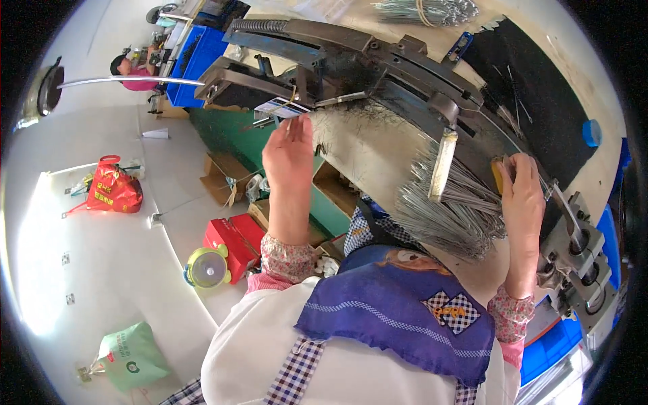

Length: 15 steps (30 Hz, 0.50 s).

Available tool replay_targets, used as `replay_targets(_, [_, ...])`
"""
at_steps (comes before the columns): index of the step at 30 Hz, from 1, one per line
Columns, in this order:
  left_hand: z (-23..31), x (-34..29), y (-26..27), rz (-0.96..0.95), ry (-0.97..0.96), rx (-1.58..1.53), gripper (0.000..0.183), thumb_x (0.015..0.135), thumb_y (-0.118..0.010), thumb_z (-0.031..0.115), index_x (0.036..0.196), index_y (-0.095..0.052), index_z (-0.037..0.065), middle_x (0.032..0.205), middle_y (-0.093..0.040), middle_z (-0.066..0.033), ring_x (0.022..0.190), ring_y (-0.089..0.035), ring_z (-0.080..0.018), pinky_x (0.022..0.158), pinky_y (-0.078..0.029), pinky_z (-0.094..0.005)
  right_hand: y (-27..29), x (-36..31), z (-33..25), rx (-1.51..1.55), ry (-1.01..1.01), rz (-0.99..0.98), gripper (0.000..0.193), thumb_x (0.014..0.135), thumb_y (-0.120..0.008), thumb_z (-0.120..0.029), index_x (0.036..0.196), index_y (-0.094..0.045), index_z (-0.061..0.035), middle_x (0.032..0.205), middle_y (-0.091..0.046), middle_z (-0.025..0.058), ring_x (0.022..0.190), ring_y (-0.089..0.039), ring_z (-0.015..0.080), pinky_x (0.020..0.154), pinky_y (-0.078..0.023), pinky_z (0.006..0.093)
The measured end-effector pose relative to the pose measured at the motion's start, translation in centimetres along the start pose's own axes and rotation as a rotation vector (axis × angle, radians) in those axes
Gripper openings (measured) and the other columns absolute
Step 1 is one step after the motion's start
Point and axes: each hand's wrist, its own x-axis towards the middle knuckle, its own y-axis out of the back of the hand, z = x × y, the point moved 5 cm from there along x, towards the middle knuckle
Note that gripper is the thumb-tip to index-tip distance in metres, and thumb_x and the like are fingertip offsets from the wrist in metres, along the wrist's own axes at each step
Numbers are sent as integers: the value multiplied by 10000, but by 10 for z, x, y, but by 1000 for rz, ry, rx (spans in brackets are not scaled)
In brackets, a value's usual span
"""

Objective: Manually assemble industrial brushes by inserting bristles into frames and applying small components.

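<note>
My left hand (289, 155) is raised at the left end of a long, dark metal bench machine (351, 57). Its fingers are bent and pressed together just below a paper label (282, 106) strapped to the machine with a band; what they hold, if anything, is too small to make out. On the right, my right hand (524, 185) is closed at the machine's rail, thumb and fingers against a small yellow piece (497, 177), mostly hidden. A large fanned bundle of thin metal wires (449, 209) lies between my hands, with a pale metal lever (443, 165) over it.
Metal clamps (580, 250) stand at the bench's right end. A black mat (533, 94) bears a few loose wires and a blue cap (592, 133). Another wire bundle (425, 11) lies at the back. Below left are cardboard boxes (226, 177) and a red box (236, 241). Another person (138, 75) is far off.
</note>
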Motion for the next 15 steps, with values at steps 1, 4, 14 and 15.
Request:
replay_targets(1, [2, 2, -1, 46, -17, 32, 128, 899, -497, 17, 957, -516, -96, 1046, -526, -170, 1006, -529, -279, 989, -470, -412, 0, 0, -1, 9, -6, -9, 150, 884, -601, -123, 966, -495, -57, 953, -568, 122, 861, -598, 360, 664, -487, 417])
replay_targets(4, [1, 6, -1, 75, 31, 11, 117, 895, -493, -2, 954, -527, -97, 1031, -541, -165, 1004, -534, -271, 984, -472, -411, 3, 0, -5, 32, 5, 5, 155, 869, -611, -100, 959, -495, -51, 948, -565, 129, 849, -592, 367, 665, -482, 425])
replay_targets(14, [9, -4, -9, -109, 105, 159, 263, 911, -481, 2, 1125, -511, -148, 1179, -542, -203, 1109, -528, -286, 1036, -422, -412, 2, 3, -8, 65, 14, -15, 162, 861, -617, -97, 946, -491, -41, 908, -551, 153, 837, -569, 385, 668, -472, 430])
replay_targets(15, [9, -12, -12, -108, 111, 165, 263, 911, -481, 2, 1125, -511, -148, 1179, -542, -203, 1109, -528, -286, 1036, -422, -412, 1, 3, -7, 54, 2, -16, 164, 859, -620, -94, 943, -489, -41, 904, -548, 153, 834, -566, 385, 668, -471, 431])
